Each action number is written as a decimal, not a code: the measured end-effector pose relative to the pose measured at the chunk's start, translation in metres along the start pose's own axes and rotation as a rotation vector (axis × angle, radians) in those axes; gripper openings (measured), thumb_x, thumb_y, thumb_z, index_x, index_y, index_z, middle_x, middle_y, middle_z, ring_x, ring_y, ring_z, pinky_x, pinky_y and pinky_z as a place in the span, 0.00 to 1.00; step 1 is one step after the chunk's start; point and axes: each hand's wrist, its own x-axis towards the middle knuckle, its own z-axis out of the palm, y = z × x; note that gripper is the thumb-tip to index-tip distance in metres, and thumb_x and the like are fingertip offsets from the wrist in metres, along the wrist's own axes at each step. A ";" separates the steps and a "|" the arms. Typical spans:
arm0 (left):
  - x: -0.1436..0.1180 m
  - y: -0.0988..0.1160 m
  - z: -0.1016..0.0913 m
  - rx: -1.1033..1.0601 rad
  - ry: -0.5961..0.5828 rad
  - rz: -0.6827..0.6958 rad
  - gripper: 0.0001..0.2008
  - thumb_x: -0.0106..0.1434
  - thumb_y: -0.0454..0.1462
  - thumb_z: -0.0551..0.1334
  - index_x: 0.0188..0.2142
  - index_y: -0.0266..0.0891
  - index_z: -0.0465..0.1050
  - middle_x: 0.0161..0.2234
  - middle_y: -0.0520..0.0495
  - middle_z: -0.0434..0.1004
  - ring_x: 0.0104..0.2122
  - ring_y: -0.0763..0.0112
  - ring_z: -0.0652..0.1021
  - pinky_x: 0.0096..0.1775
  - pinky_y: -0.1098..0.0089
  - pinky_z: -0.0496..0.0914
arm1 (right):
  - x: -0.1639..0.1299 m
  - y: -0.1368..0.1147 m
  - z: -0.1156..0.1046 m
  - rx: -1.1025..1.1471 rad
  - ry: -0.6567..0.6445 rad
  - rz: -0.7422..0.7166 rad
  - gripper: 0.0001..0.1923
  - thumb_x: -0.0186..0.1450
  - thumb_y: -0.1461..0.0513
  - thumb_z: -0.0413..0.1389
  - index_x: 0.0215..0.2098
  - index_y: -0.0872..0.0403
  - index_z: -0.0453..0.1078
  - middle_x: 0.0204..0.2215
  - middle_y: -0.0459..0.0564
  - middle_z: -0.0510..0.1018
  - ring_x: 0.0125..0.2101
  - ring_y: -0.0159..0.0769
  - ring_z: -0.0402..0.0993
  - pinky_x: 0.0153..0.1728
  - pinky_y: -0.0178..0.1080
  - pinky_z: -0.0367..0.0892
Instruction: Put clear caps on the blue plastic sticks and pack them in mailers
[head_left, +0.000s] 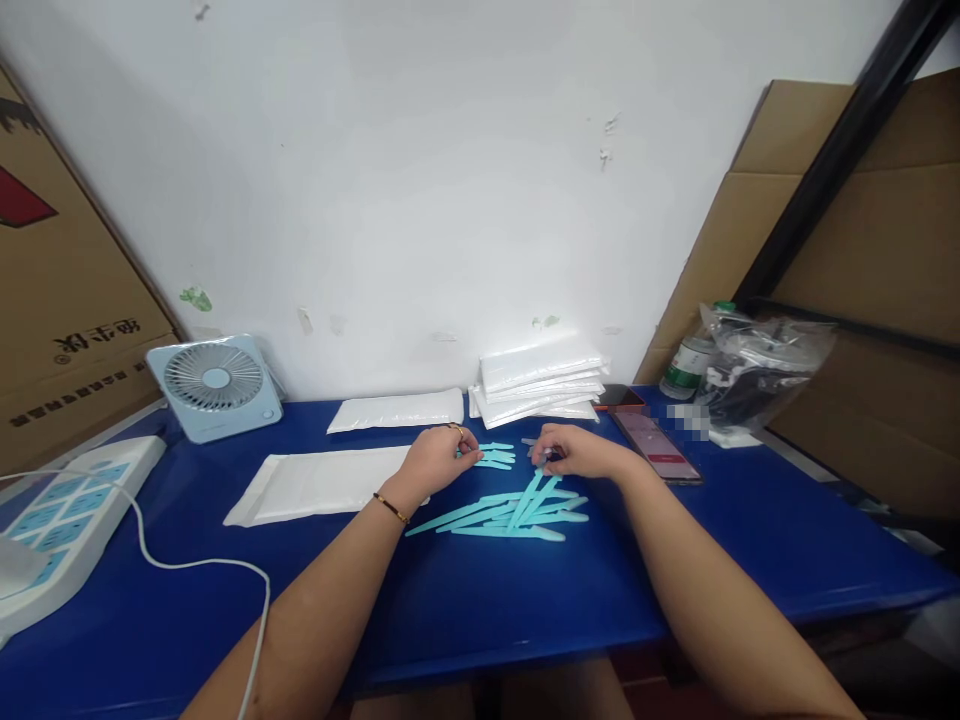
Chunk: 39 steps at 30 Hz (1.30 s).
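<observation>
Slim turquoise plastic sticks, tapered at one end and shaped like eyebrow razors, lie in a loose pile (487, 515) in front of my hands. My left hand (439, 462) is closed, thumb and fingers pinched at the left end of a small row of similar turquoise sticks (495, 460). Across the gap, my right hand (570, 452) has its fingers curled together over the upper ends of a couple of slanting turquoise sticks (529, 500). Something translucent shows by its fingertips, too small to name. Under my left wrist lies a flat white packet (315, 485).
Behind stand a stack of white packets (540, 375) and another white packet (397, 410). Phones (656, 445), a bottle (686, 365) and a clear plastic bag (772, 370) are at right. A fan (214, 385), power strip (75, 530) and white cable (202, 563) occupy the left.
</observation>
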 end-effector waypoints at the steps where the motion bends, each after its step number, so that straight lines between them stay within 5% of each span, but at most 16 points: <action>1: -0.001 0.003 0.001 -0.013 -0.002 0.013 0.14 0.62 0.47 0.54 0.35 0.42 0.74 0.33 0.50 0.77 0.33 0.68 0.75 0.31 0.72 0.63 | 0.001 0.000 0.001 -0.020 -0.013 -0.003 0.08 0.54 0.63 0.60 0.34 0.53 0.74 0.34 0.48 0.68 0.32 0.33 0.68 0.32 0.34 0.64; 10: -0.005 0.023 0.011 0.011 -0.108 0.145 0.18 0.64 0.49 0.51 0.37 0.43 0.75 0.33 0.49 0.78 0.33 0.66 0.75 0.33 0.71 0.64 | 0.004 -0.015 0.005 0.018 0.044 -0.053 0.06 0.60 0.59 0.56 0.32 0.54 0.70 0.33 0.47 0.67 0.30 0.31 0.65 0.29 0.33 0.62; 20: 0.003 -0.013 -0.001 0.162 -0.015 -0.022 0.13 0.61 0.44 0.56 0.37 0.44 0.76 0.39 0.48 0.77 0.41 0.62 0.74 0.42 0.67 0.65 | 0.005 0.012 -0.004 -0.117 0.332 0.073 0.07 0.57 0.58 0.58 0.30 0.54 0.72 0.31 0.47 0.68 0.28 0.31 0.64 0.29 0.34 0.60; 24: 0.001 -0.016 0.004 0.127 -0.011 0.033 0.20 0.60 0.45 0.58 0.52 0.48 0.69 0.51 0.48 0.70 0.51 0.61 0.68 0.49 0.65 0.62 | -0.007 0.010 -0.012 -0.048 0.164 0.065 0.10 0.53 0.57 0.61 0.32 0.53 0.74 0.31 0.47 0.70 0.30 0.33 0.66 0.30 0.34 0.61; 28: 0.002 -0.017 0.010 0.104 -0.088 0.051 0.18 0.62 0.44 0.56 0.51 0.48 0.70 0.50 0.48 0.70 0.49 0.62 0.69 0.49 0.67 0.63 | -0.012 0.003 -0.011 -0.077 -0.025 0.091 0.10 0.47 0.61 0.65 0.28 0.53 0.75 0.31 0.47 0.70 0.30 0.34 0.67 0.31 0.34 0.62; 35: 0.003 -0.018 0.013 0.032 -0.058 0.108 0.17 0.63 0.44 0.55 0.49 0.45 0.72 0.46 0.46 0.72 0.45 0.64 0.71 0.47 0.69 0.65 | -0.010 -0.001 -0.010 -0.067 -0.048 0.106 0.08 0.50 0.59 0.63 0.26 0.54 0.73 0.27 0.46 0.71 0.26 0.32 0.66 0.27 0.33 0.60; 39: 0.002 -0.011 0.004 -0.139 0.116 0.060 0.23 0.68 0.46 0.43 0.48 0.41 0.72 0.46 0.45 0.73 0.46 0.66 0.72 0.49 0.69 0.64 | -0.003 -0.006 -0.003 0.080 0.046 0.119 0.11 0.54 0.56 0.60 0.31 0.55 0.71 0.23 0.44 0.71 0.25 0.31 0.66 0.26 0.33 0.59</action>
